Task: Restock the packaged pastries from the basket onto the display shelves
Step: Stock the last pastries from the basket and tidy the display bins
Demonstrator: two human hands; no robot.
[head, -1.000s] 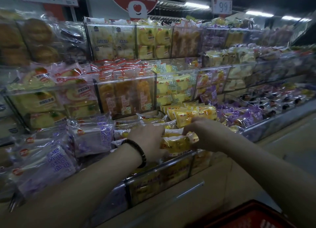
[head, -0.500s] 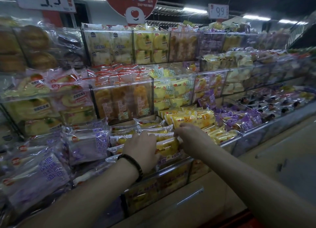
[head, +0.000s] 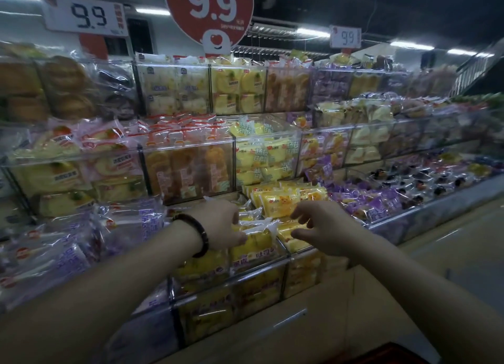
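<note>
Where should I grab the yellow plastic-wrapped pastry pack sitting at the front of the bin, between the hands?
Probably pinch the yellow plastic-wrapped pastry pack across its puffed middle, coming from above. It sits on top of the pile with its upper face exposed, while the clear bin front rim blocks its near side.

The left grip (head: 218,223), a dark bead bracelet (head: 197,235) on its wrist, pinches a yellow pastry packet (head: 257,241) in the clear shelf bin (head: 256,274). At the packet's 3 o'clock the right grip (head: 324,226) hovers, fingers loosely curled and holding nothing.
</note>
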